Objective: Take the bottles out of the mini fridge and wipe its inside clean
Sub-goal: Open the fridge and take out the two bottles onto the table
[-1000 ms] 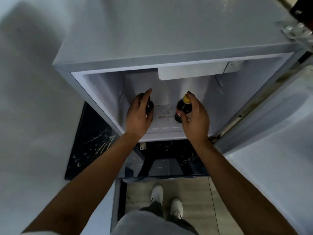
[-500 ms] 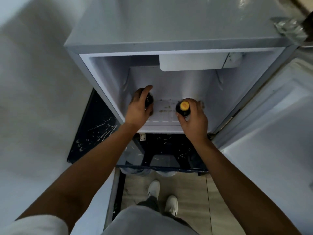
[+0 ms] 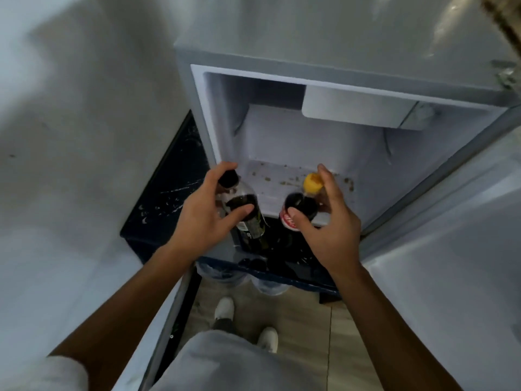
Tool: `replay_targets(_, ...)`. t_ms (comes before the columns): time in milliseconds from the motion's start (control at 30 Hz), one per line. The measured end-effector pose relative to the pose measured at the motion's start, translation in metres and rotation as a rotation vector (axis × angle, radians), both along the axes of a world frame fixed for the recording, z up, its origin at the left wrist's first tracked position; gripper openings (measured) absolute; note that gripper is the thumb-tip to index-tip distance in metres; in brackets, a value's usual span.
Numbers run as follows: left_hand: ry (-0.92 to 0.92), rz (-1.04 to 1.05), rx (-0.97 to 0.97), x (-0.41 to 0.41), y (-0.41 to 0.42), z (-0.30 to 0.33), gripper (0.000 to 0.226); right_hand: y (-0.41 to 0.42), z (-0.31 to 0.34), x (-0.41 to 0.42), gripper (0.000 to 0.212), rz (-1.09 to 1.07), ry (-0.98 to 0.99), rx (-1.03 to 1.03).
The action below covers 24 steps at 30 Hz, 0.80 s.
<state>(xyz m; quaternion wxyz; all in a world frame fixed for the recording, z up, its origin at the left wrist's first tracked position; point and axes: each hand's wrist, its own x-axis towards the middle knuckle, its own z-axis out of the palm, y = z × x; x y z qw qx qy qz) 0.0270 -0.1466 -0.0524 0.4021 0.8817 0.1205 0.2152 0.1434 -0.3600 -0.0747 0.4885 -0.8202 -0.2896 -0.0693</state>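
Observation:
The grey mini fridge stands open in front of me, and its white floor is speckled with brown crumbs. My left hand grips a dark bottle with a black cap, held just outside the fridge's lower front edge. My right hand grips a dark cola bottle with a yellow cap and red label, also lifted out at the front edge. A white freezer flap hangs at the top of the inside.
The fridge door stands open on the right. The fridge sits on a dark blue stand with clear water bottles underneath. A pale wall runs close on the left. My white shoes stand on tan floor tiles.
Both hands have pulled their bottles up and forward out of the fridge, from its floor to its front edge. My view has shifted left, and the crumbs on the floor now show.

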Motion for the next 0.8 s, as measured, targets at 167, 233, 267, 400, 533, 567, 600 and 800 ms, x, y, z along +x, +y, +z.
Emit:
replay_targets(167,0.013,0.063,0.028,-0.054,0.021,0.004,0.077,0.022,0.002,-0.033,0.074,0.136,-0.048,-0.050)
replay_targets(233,0.032,0.106,0.037,-0.072,0.035,-0.003,0.076,0.036,-0.004,-0.043,0.074,0.180,-0.016,-0.075)
replay_targets(267,0.044,0.130,0.025,-0.079,0.044,-0.008,0.077,0.045,-0.008,-0.047,0.074,0.198,0.000,-0.096)
replay_targets(400,0.128,0.223,0.068,-0.102,0.089,-0.026,0.081,0.086,-0.021,-0.060,0.076,0.254,0.070,-0.178)
replay_targets(533,0.189,0.250,0.167,-0.113,0.139,-0.035,0.078,0.136,-0.027,-0.067,0.077,0.278,0.122,-0.205)
replay_targets(567,0.190,0.256,0.169,-0.113,0.151,-0.038,0.077,0.149,-0.028,-0.068,0.076,0.280,0.134,-0.209)
replay_targets(600,0.187,0.257,0.165,-0.112,0.162,-0.040,0.076,0.162,-0.030,-0.068,0.076,0.284,0.145,-0.212)
replay_targets(800,0.133,0.260,0.089,-0.084,0.222,-0.055,0.071,0.235,-0.050,-0.062,0.072,0.238,0.093,-0.191)
